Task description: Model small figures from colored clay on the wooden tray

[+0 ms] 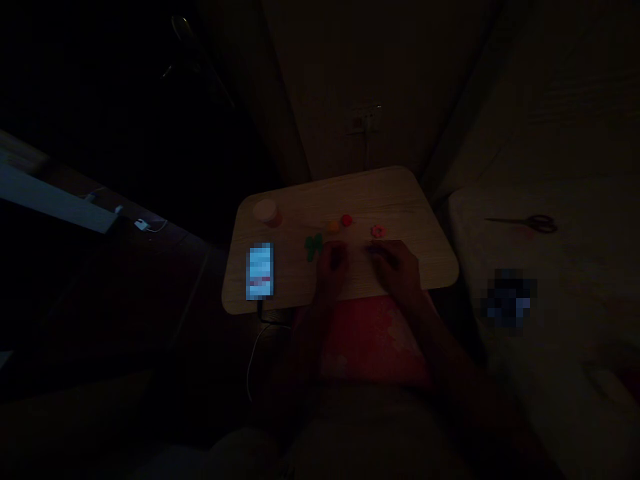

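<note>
Wood grain runs across the table (300,290), a rounded-corner board set in a very dim room, near a wall (330,73) with a socket (367,123). To the right, a pale surface (565,280) bears scissors (543,224), laid flat, and a dark item (510,300) too blurred to be identified. On the table's left side, a round tub (267,212) with a pale top is seen beyond a lit phone (260,271), from whose near end a cable (259,312) is led off the edge. Small, brightly coloured pieces are spread over the middle: a lobed green piece (314,247), a rounded yellow piece (333,227) just beside a round red piece (347,220), and, farther right, a pink ring (383,231) with a bumpy rim. Patterned red cloth (370,340) is seen below the near edge. The left hand (332,261) is placed just beside the green piece, its fingers loosely curled; the right hand (396,264) is held nearest the pink ring, fingers bent inward. Whether anything is grasped by either cannot be told in the gloom.
</note>
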The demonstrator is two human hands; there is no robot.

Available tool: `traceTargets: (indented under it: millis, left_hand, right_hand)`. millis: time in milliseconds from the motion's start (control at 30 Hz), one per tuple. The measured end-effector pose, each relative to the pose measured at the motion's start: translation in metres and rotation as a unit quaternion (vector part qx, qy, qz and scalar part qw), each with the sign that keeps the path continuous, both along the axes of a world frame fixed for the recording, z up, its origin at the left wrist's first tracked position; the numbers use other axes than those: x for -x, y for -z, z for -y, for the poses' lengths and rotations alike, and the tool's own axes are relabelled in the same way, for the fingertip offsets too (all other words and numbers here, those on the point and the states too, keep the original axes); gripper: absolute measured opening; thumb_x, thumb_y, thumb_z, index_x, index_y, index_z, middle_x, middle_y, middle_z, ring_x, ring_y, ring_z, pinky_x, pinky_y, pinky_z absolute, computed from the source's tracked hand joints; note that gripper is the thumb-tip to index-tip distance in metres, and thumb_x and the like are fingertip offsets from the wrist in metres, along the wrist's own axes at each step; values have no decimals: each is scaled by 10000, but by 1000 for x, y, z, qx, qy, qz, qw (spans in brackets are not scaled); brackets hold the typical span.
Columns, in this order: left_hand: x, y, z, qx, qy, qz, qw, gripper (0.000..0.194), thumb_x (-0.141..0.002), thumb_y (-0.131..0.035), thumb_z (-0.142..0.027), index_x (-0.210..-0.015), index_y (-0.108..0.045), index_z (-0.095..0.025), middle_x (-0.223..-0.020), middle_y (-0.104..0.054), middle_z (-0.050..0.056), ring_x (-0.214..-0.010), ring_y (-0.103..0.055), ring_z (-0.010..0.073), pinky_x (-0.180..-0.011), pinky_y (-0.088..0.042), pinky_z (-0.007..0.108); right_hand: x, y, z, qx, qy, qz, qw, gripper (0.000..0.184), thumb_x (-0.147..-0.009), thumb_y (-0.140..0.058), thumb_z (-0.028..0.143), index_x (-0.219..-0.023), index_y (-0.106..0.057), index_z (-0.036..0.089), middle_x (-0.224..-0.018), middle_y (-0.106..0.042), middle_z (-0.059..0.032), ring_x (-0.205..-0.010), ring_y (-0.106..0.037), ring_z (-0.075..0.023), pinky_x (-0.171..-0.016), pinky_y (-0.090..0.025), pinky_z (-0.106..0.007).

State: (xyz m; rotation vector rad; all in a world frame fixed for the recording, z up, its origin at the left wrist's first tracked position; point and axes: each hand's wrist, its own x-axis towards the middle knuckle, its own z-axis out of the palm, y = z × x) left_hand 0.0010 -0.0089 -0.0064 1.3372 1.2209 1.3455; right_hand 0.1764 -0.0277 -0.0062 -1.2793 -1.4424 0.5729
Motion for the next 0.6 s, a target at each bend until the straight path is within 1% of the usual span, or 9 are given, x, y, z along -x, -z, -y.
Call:
traceTargets:
  millis: [67,100,200,267,333,400,467,533,600]
  left_hand:
    - [2,5,-3,-18,17,17,1000,285,-748,-740,-295,-985,-608,-209,-891,-634,28,-786,-599,159,-726,-492,276]
    - [2,8,-5,-33,18,27,999,299,-740,-750,-306,-977,-595,-209,-891,-617,25,-779,-583,155,-717,-482,275]
    - [1,12,-7,-52,20,51,997,297,-762,-750,-339,-942,-552,-212,-840,-567,7,-741,-543,143,-688,-458,267]
    - [0,11,-7,-55,18,59,997,302,-783,-749,-368,-932,-537,-211,-815,-556,-1,-732,-537,140,-692,-457,269]
    - [-2,9,-5,-57,20,67,996,308,-815,-736,-409,-950,-544,-208,-806,-577,2,-735,-554,144,-711,-469,279]
    - [-4,5,-3,-56,29,77,995,316,-861,-699,-457,-993,-566,-203,-816,-619,16,-745,-586,152,-733,-487,295]
    - [-6,1,0,-45,33,88,995,338,-887,-673,-494,-1027,-586,-199,-856,-656,34,-760,-617,156,-760,-504,312]
    - [-7,-2,1,-33,34,87,995,367,-880,-680,-518,-1038,-603,-195,-862,-671,41,-763,-629,158,-777,-509,322]
    - [-7,-4,2,-22,25,77,997,379,-862,-697,-531,-1008,-617,-191,-838,-668,39,-761,-626,158,-776,-505,320]
  right_hand:
    - [3,1,0,7,16,24,1000,313,-881,-675,328,-1166,-724,208,-1070,-735,-120,-948,-696,-253,-878,-560,-422]
    - [4,2,1,19,24,31,999,323,-871,-681,322,-1166,-715,194,-1045,-744,-118,-919,-700,-250,-853,-562,-410]
    - [8,4,2,68,48,38,996,255,-871,-673,336,-1066,-713,178,-916,-756,-92,-787,-692,-224,-735,-550,-357]
    - [10,4,3,80,55,42,994,232,-877,-671,353,-1012,-719,171,-880,-756,-89,-741,-682,-213,-701,-537,-342]
    - [11,4,2,65,60,60,994,225,-871,-681,354,-982,-729,165,-907,-756,-104,-769,-686,-223,-726,-537,-353]
    - [10,4,1,34,67,86,993,204,-885,-660,340,-956,-736,164,-942,-749,-120,-838,-691,-244,-782,-539,-379]
    - [9,4,0,12,71,103,992,213,-933,-583,318,-937,-736,169,-941,-740,-124,-883,-685,-256,-819,-535,-399]
    - [7,3,0,1,74,103,992,275,-977,-485,289,-935,-731,173,-930,-734,-125,-888,-679,-256,-827,-532,-407]
    - [6,1,1,-5,72,91,993,308,-992,-436,266,-942,-726,174,-932,-732,-122,-894,-678,-252,-833,-531,-405]
